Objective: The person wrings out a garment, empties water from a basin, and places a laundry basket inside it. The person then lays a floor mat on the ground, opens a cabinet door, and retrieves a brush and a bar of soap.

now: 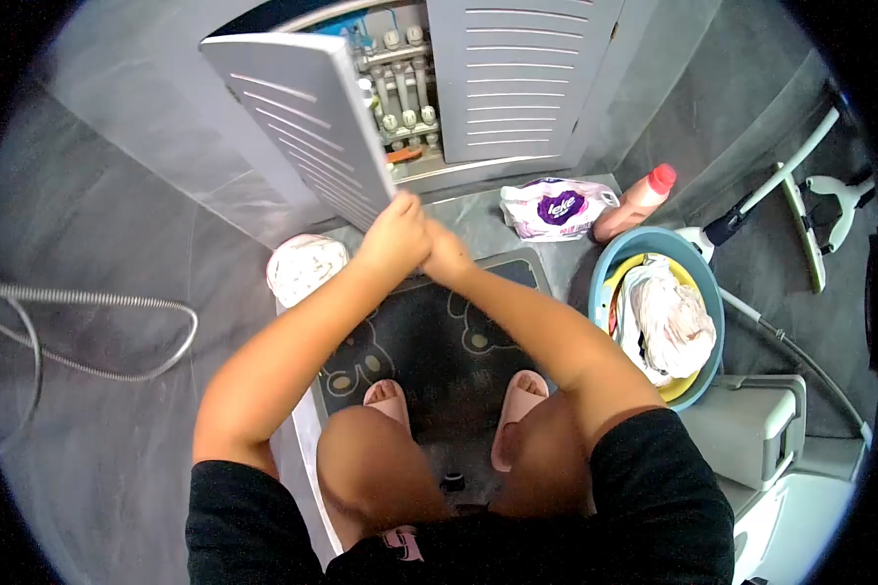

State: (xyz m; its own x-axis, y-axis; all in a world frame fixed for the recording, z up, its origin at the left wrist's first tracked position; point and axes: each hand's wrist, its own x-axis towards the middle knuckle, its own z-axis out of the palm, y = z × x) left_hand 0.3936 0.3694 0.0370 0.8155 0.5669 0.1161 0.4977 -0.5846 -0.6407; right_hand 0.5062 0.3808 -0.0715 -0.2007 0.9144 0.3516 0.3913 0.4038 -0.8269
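My left hand [397,234] is closed, right at the lower corner of a grey slatted cabinet door [307,117] that stands ajar. Whether its fingers grip the door edge or something else is hidden. Pressed against it is my right hand [446,256], its fingers out of sight behind the left. Below the hands lies a dark mat [439,341] with pale bear outlines, where my feet rest in pink slippers [517,409]. A bundle of white cloth [307,268] sits left of the hands, in what looks like a round container.
Pipes and valves [405,88] show inside the cabinet. To the right are a "leke" pack [559,208], a pink bottle [636,203] and a blue basin [605,263] holding a yellow one with cloth. A grey bin [751,429] and mop handle [790,161] stand farther right; a shower hose [107,297] hangs left.
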